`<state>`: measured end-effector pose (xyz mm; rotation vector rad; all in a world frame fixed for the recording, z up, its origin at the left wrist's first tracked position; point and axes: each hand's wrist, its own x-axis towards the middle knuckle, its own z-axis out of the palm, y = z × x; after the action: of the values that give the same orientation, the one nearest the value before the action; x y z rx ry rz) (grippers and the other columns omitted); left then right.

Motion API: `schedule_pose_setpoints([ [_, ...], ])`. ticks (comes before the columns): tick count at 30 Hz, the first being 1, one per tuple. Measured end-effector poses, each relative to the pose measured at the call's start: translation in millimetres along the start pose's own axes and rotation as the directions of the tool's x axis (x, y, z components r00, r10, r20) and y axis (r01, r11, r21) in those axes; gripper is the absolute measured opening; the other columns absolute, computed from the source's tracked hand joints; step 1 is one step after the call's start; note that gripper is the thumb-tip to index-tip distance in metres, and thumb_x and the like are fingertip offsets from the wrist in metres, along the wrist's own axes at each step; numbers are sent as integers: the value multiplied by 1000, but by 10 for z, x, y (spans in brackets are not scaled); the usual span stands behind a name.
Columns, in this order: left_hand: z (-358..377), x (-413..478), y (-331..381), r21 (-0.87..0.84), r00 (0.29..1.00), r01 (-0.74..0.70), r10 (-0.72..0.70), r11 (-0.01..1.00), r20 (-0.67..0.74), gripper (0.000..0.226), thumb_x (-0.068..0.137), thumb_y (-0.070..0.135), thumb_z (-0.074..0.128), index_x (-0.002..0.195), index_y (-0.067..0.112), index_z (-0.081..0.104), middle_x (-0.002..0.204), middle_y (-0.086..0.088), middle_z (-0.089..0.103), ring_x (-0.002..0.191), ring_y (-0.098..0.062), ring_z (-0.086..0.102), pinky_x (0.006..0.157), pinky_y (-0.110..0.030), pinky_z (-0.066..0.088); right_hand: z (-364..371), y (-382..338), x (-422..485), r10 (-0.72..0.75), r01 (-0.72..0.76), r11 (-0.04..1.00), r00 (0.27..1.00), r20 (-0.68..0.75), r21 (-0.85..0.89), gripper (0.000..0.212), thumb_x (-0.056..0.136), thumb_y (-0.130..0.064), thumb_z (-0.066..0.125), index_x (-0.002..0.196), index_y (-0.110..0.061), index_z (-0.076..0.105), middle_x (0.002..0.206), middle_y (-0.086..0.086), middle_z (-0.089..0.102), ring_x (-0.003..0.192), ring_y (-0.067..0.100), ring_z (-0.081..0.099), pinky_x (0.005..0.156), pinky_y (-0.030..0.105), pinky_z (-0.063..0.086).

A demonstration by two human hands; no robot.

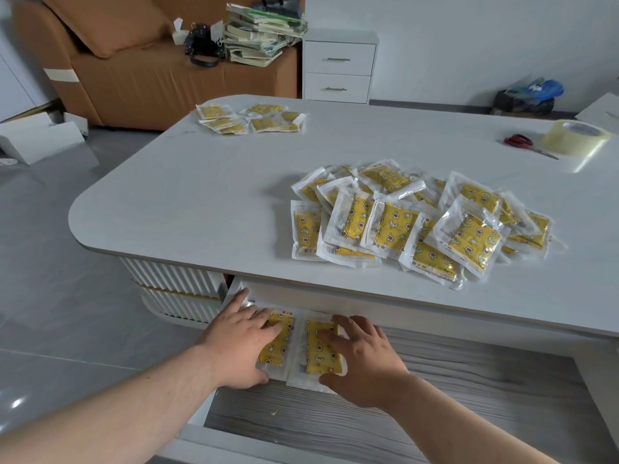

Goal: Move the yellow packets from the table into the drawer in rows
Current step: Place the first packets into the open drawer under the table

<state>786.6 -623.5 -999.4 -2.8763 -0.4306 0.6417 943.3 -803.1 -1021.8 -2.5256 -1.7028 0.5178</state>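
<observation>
Two yellow packets lie side by side at the back left of the open drawer (435,396), whose floor is grey wood grain. My left hand (239,343) lies flat on the left packet (279,339), fingers spread. My right hand (363,360) rests on the right packet (318,351), fingers spread and its thumb at the packet's near edge. A big heap of yellow packets (418,222) in clear wrappers sits on the white table (201,195) above the drawer. A smaller group of packets (251,118) lies at the table's far end.
Red-handled scissors (519,142) and a roll of clear tape (574,137) lie at the table's far right. Beyond stand a brown sofa (134,72) with stacked books (264,31), a white two-drawer cabinet (338,68), and white boxes (37,135) on the floor.
</observation>
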Motion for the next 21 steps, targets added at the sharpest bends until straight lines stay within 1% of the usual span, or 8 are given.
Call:
schedule_pose_setpoints([
  [3, 24, 10, -4, 3, 1000, 2, -2, 1000, -5, 92, 81, 70, 49, 155, 31, 10, 164, -7, 7, 151, -26, 8, 117, -53, -16, 17, -30, 22, 9, -9, 1000, 1000, -23, -8, 79, 83, -68, 53, 151, -37, 29, 159, -4, 21, 143, 23, 19, 120, 38, 15],
  [6, 26, 15, -8, 0, 1000, 1, -1, 1000, -18, 93, 80, 70, 50, 154, 30, 11, 164, -8, 9, 150, -26, 9, 117, -52, -16, 9, -48, 4, 37, -37, 999, 999, 6, 3, 83, 82, -71, 51, 153, -38, 25, 160, -2, 15, 145, 24, 17, 121, 40, 16],
  [8, 18, 14, -4, -4, 1000, 2, -3, 1000, -31, 96, 78, 72, 53, 154, 29, 14, 163, -9, 10, 150, -26, 10, 117, -50, -18, 8, -63, -12, 123, -122, 980, 992, 4, 157, 82, 84, -70, 49, 153, -35, 23, 158, -2, 17, 144, 23, 20, 121, 40, 21],
  [9, 10, 10, -2, -6, 999, 2, -3, 1000, -35, 97, 76, 73, 54, 154, 28, 15, 163, -9, 11, 150, -26, 10, 117, -49, -18, -3, -77, -19, 205, -193, 929, 979, -4, 314, 77, 86, -65, 50, 152, -32, 26, 155, 0, 23, 141, 23, 27, 119, 40, 27],
  [11, -3, 2, -1, -8, 999, 2, -2, 1000, -43, 99, 74, 73, 57, 153, 27, 18, 163, -9, 13, 150, -25, 11, 116, -48, -19, -20, -90, -4, 386, -304, 711, 922, 10, 633, 64, 91, -48, 54, 147, -25, 36, 146, 4, 38, 130, 21, 45, 111, 41, 40],
  [14, -10, -6, 0, -4, 999, 0, 0, 1000, -44, 99, 74, 72, 59, 153, 27, 19, 163, -9, 14, 150, -25, 12, 117, -49, -18, -20, -84, 47, 497, -333, 498, 866, 51, 801, 48, 92, -25, 57, 138, -20, 46, 135, 5, 53, 117, 20, 56, 102, 41, 48],
  [18, -4, -4, 2, -6, 999, 2, -2, 1000, -48, 99, 73, 72, 59, 152, 27, 21, 162, -9, 17, 150, -25, 14, 116, -48, -19, -9, -72, 74, 505, -303, 411, 861, 63, 860, 40, 91, -16, 59, 130, -19, 52, 130, 3, 59, 114, 19, 57, 97, 35, 48],
  [21, -11, -8, 6, -10, 999, 2, -2, 1000, -52, 98, 72, 73, 59, 152, 28, 22, 162, -8, 18, 149, -25, 15, 116, -48, -20, -4, -62, 59, 473, -285, 457, 880, 41, 842, 36, 90, -19, 60, 126, -21, 53, 132, 3, 56, 113, 17, 57, 98, 36, 50],
])
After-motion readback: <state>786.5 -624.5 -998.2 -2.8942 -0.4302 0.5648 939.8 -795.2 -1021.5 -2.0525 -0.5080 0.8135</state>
